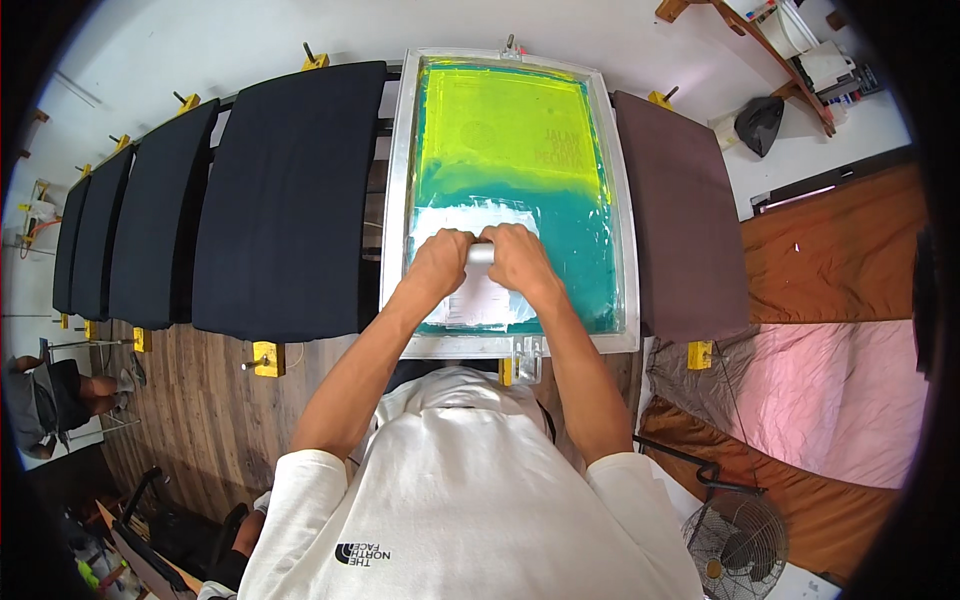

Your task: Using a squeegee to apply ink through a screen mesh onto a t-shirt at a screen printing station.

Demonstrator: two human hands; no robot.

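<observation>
Both my hands grip a pale squeegee (481, 254) from above, side by side, over the lower half of a printing screen. My left hand (441, 262) closes round its left end and my right hand (518, 258) round its right end; a short stretch of handle shows between them. Its blade is hidden. White ink (478, 218) is smeared on the teal mesh (575, 260) around the squeegee. The upper mesh (480, 115) is bright yellow-green with faint lettering. A silver metal frame (398, 190) surrounds it, held by a clamp (526, 362) at the near edge.
Black fabric-covered boards (290, 200) stand in a row to the left, and a brownish board (680, 215) to the right. Yellow blocks (266, 360) sit at their ends. A fan (737, 545) and brown cloth (820, 260) are at right. Another person (70, 395) sits far left.
</observation>
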